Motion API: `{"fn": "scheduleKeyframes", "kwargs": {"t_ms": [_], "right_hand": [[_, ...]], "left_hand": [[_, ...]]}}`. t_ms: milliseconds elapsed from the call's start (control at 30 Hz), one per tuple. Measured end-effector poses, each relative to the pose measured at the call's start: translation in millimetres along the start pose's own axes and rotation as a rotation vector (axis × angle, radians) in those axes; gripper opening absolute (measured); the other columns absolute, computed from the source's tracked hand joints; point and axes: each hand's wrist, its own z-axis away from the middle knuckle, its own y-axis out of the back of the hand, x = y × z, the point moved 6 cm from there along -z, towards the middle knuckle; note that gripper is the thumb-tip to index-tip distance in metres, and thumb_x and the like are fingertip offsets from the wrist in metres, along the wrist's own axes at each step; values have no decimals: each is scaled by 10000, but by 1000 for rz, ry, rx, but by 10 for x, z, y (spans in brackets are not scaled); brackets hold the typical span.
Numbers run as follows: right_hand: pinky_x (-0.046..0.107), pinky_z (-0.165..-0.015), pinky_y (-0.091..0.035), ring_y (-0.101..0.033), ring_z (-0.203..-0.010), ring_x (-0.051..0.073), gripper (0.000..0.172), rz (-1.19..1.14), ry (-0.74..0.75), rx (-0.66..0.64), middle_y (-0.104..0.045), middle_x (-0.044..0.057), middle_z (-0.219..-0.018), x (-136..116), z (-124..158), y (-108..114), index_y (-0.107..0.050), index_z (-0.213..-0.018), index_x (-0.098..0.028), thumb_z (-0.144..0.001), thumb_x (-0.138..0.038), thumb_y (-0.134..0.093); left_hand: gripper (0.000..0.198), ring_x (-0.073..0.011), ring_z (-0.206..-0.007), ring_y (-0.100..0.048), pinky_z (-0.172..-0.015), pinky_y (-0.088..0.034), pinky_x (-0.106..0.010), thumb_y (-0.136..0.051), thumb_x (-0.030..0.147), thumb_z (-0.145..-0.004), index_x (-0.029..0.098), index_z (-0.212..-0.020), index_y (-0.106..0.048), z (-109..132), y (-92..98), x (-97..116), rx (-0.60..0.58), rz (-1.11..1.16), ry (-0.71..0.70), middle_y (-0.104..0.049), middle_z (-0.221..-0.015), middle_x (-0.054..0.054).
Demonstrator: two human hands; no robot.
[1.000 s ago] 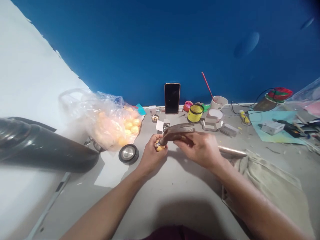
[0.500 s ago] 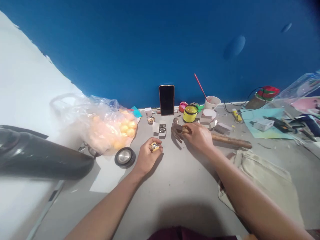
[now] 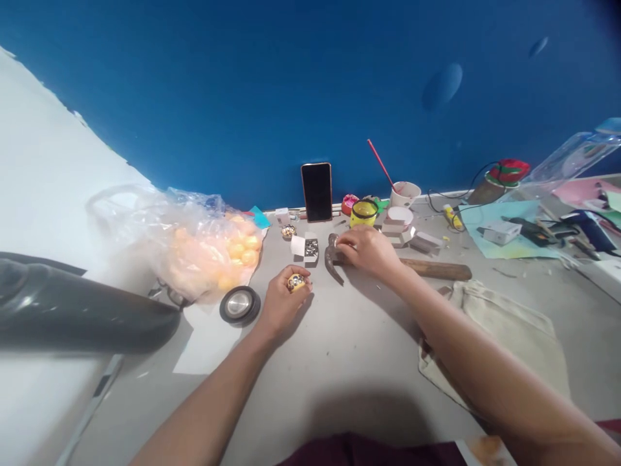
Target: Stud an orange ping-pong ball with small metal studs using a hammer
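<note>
My left hand [image 3: 281, 301] is closed around a small yellow ball [image 3: 295, 282] studded with shiny bits, held just above the grey table [image 3: 349, 349]. My right hand [image 3: 369, 251] rests over the neck of a claw hammer [image 3: 332, 257] that lies flat on the table, its wooden handle [image 3: 439, 269] pointing right. The fingers curve over the hammer near its head. A small open white box of metal pins [image 3: 307, 247] sits just beyond the ball, between the two hands.
A clear plastic bag of yellow balls [image 3: 204, 249] lies at the left, with a round metal lid [image 3: 239, 305] and white paper [image 3: 208, 336] beside it. A dark tube [image 3: 82, 310] crosses the left. A phone [image 3: 317, 191], yellow tub [image 3: 363, 212], cups and cables line the blue wall. A beige cloth [image 3: 504, 336] lies right.
The hammer was held against the ball a second ago. My right hand has since carried it away to the right and laid it flat on the table. My left hand keeps the ball.
</note>
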Motion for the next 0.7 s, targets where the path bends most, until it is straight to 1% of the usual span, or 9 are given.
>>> {"fn": "scheduleKeyframes", "kwargs": {"t_ms": [100, 167, 200, 267, 367, 433, 600, 700], "right_hand": [[296, -777, -441, -619, -1032, 238, 263, 124, 85, -79, -724, 98, -1022, -284, -241, -15, -775, -971, -198, -990, -276, -524], [307, -789, -464, -617, -1071, 260, 271, 222, 111, -144, -716, 127, -1093, -432, -387, -101, -774, -1015, -194, -988, -254, -511], [310, -794, -478, -620, -1080, 268, 262, 278, 117, -192, -712, 143, -1125, -485, -443, -168, -770, -1046, -186, -974, -231, -522], [325, -811, -505, -622, -1110, 291, 267, 351, 107, -246, -704, 180, -1170, -555, -522, -287, -762, -1087, -152, -938, -164, -541], [358, -822, -534, -635, -1117, 328, 295, 388, 68, -269, -702, 239, -1175, -605, -576, -410, -753, -1110, -90, -891, -82, -556], [370, -815, -545, -654, -1103, 339, 301, 398, 40, -279, -708, 260, -1163, -614, -591, -452, -750, -1112, -70, -888, -61, -549], [378, -805, -554, -704, -1057, 333, 293, 384, -14, -293, -732, 274, -1119, -573, -647, -493, -751, -1101, -63, -904, -64, -534], [385, -813, -548, -723, -1019, 330, 266, 352, -30, -298, -735, 287, -1104, -517, -685, -522, -747, -1093, -54, -908, -109, -564]], "left_hand": [[218, -72, -490, -450, -459, -338, -188, -705, 236, -695, 184, -892, -627, 11, -8, 23, 1, 9, -6, -581, -671, 28], [211, -73, -488, -457, -455, -342, -186, -709, 230, -686, 182, -874, -627, 17, -8, 34, -2, 17, -17, -591, -675, 22], [205, -72, -487, -457, -455, -345, -186, -710, 227, -681, 180, -864, -629, 20, -7, 38, -5, 15, -23, -594, -674, 21], [200, -75, -488, -460, -460, -356, -188, -712, 232, -681, 179, -855, -630, 23, -7, 42, -8, 5, -31, -591, -662, 23], [206, -85, -500, -473, -475, -375, -197, -710, 249, -692, 182, -870, -631, 23, -6, 41, -5, -28, -39, -578, -639, 30], [199, -86, -501, -468, -477, -375, -200, -703, 246, -698, 181, -873, -634, 22, -7, 38, -1, -45, -42, -576, -636, 30], [193, -76, -480, -440, -470, -360, -202, -700, 243, -707, 180, -881, -645, 21, -17, 37, -4, -60, -47, -561, -621, 39], [194, -77, -489, -446, -474, -363, -201, -704, 248, -710, 180, -881, -642, 23, -8, 36, -2, -67, -42, -564, -633, 37]]}}
